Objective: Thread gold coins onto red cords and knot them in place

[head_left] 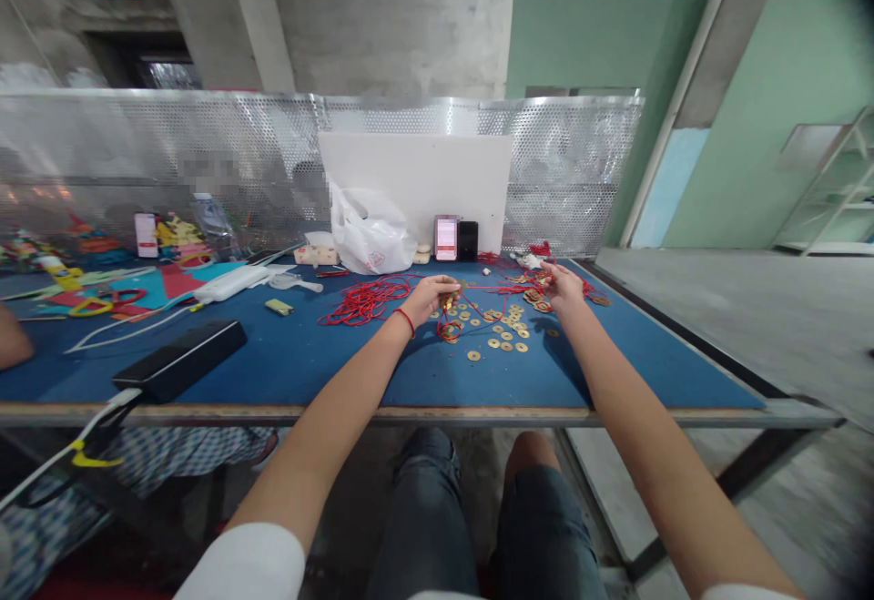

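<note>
My left hand is closed around brass coins with holes strung on red cord, pinched at the fingertips. From it a thin red cord runs taut to my right hand, whose fingers pinch its other end. Loose brass coins lie scattered on the blue tabletop between and below my hands. A tangled heap of red cord rests just left of my left hand. By my right hand lie more coins on red cords, partly hidden by the fingers.
A white plastic bag and two phones stand against a white board. Toward the left are a black power strip, scissors, coloured sheets and a white cable. Another person's arm rests at the far left edge.
</note>
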Action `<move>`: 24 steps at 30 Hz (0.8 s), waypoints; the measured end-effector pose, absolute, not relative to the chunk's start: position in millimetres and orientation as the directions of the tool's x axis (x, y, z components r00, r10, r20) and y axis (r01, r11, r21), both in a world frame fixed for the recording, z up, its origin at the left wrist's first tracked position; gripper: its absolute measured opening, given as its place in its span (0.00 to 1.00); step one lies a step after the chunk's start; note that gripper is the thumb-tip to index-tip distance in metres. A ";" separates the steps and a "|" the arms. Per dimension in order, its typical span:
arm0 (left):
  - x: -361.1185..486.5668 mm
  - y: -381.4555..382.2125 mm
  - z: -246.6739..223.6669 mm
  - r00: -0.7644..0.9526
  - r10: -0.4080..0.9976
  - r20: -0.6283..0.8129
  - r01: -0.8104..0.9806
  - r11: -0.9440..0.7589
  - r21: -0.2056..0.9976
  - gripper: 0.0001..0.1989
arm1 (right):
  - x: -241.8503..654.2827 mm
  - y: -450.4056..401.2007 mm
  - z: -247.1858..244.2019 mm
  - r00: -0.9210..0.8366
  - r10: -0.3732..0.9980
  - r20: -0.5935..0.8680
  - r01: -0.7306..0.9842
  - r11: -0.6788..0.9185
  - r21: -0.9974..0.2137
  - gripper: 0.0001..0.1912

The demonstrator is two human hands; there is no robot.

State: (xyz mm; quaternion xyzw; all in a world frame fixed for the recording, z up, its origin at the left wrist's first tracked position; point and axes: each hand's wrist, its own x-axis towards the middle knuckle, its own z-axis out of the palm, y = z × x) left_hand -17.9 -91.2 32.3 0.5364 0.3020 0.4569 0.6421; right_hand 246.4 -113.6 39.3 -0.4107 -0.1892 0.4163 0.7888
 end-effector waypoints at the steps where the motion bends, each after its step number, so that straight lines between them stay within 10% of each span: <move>1: -18.1 -91.7 32.9 0.400 0.910 0.106 -0.274 0.009 0.962 0.07 | 247.2 -113.2 38.9 0.578 0.815 -0.043 -0.499 0.310 -0.809 0.08; 7: -18.6 -91.3 32.4 0.454 0.885 0.101 -0.284 0.036 0.958 0.06 | 235.3 -115.5 36.0 0.537 0.820 0.200 -0.257 0.385 -0.887 0.07; 12: -17.1 -91.4 28.3 0.496 0.862 0.103 -0.276 0.044 0.960 0.07 | 204.9 -119.1 30.1 0.062 0.843 0.534 0.163 0.520 -0.839 0.14; 24: -15.2 -88.9 22.6 0.588 0.796 0.145 -0.254 0.011 0.967 0.10 | 183.9 -123.3 23.5 -0.248 0.783 0.570 0.333 0.622 -0.709 0.10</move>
